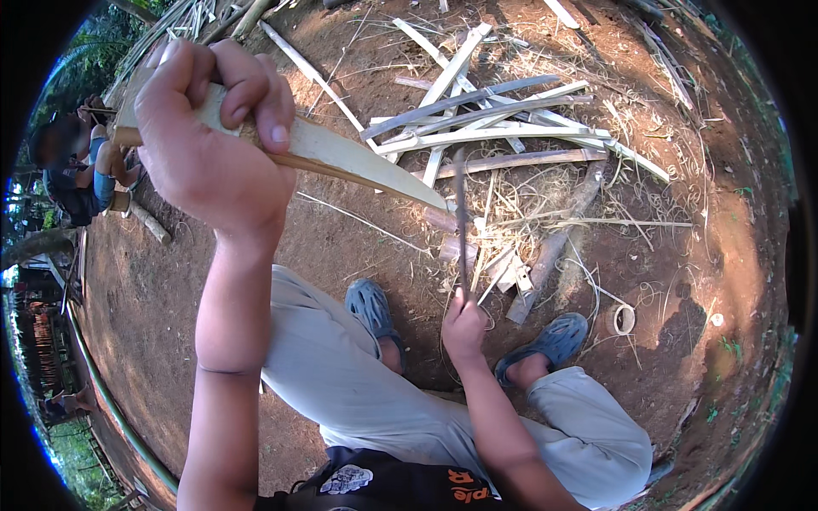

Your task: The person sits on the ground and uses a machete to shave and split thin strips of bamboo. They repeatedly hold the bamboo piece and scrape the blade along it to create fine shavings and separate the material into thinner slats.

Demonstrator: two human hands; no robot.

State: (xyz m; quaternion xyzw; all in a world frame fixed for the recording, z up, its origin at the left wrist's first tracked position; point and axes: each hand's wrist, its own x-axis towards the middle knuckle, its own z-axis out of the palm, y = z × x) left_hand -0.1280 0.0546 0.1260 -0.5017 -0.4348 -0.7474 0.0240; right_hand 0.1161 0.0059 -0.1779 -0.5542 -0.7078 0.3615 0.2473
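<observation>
Strip of wood (358, 162) slants down rightward, clasped in the curled left hand (213, 153). Right hand (465, 329) is wrapped round a knife (462, 221), blade just beside the strip's narrow end, contact unclear; slats (511, 133) lie piled beyond on soil (136, 324).

You are in an outdoor work yard: bare earth (179, 324) spreads out below your raised left hand (213, 145), split strips (511, 134) and curled shavings (537, 192) litter the ground beyond your right hand (465, 328), and green foliage (72, 64) and another person (72, 183) show left of your left hand.
</observation>
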